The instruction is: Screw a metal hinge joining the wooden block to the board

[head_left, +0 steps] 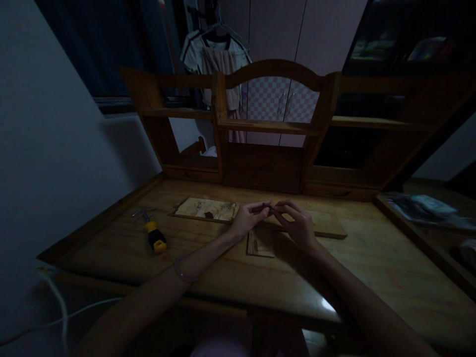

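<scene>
The small dark thing (269,207) between the left hand (245,219) and the right hand (300,227) is too small and dim to make out. The hands hide where the stained strip (204,209) meets or parts from the plain board (329,224). Both forearms (357,292) are cut off by the bottom edge, as is a thick white cable (61,303). Darkness blurs the items (435,206) at far right, and the wooden rack (267,128) covers part of the hanging clothes (219,54).
</scene>
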A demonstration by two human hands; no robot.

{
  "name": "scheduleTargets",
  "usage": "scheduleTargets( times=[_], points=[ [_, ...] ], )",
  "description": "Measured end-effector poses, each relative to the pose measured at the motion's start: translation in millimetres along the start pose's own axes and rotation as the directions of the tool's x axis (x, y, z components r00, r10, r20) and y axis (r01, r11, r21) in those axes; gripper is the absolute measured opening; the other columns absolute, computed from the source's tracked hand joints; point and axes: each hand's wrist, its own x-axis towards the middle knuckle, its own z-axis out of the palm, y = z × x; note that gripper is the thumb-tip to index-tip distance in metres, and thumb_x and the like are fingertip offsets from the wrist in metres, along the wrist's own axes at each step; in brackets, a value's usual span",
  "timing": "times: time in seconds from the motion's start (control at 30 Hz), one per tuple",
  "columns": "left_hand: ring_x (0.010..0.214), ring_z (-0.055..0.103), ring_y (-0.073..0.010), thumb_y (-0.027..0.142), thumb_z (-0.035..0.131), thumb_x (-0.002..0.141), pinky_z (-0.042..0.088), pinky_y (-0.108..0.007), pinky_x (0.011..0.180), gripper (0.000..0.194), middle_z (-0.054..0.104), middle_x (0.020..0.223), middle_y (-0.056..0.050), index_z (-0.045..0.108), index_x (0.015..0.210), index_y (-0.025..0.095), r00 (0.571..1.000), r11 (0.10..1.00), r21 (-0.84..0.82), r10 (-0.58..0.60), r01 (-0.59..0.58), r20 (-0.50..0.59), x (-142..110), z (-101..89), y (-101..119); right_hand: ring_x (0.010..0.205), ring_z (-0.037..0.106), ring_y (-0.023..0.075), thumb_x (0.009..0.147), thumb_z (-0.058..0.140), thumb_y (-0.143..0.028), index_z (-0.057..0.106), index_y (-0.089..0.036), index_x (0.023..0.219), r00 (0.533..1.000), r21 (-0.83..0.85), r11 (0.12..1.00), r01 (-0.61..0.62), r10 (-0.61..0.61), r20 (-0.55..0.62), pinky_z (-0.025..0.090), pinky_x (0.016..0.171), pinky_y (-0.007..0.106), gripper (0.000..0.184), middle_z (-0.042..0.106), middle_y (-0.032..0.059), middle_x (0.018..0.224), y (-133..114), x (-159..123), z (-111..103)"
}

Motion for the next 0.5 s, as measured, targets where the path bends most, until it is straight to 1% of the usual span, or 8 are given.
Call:
scheduleTargets(
  times=[0.3,0.5],
  points=[
    [0.103,0.069,-0.0272,0.041,0.078,0.073,0.051,-0.041,0.100,0.057,0.071,0.114,-0.015,0.067,0.120,0.009,0.999,1.000,0.010,0.025,-0.025,0.025,3.5,-3.2,-6.9,0.090,0.063,0.0179,0.091,0.059,-0.024,0.068,-0.024,0.093,1.000,0.020,1.000,0.002,-0.002,0.008,0.052,0.077,0.032,0.009,0.064,0.0054,0.097,2.2,-0.3,-0.2],
    [0.104,0.069,-0.0280,0.044,0.079,0.071,0.051,-0.041,0.100,0.062,0.071,0.114,-0.015,0.067,0.119,0.009,1.000,1.000,0.001,0.016,-0.016,0.022,3.3,-2.9,-4.9,0.090,0.063,0.0175,0.091,0.060,-0.024,0.069,-0.024,0.096,1.000,0.008,1.000,0.003,-0.004,0.015,0.052,0.077,0.031,0.010,0.064,0.0052,0.097,0.3,0.8,-0.9]
  ],
)
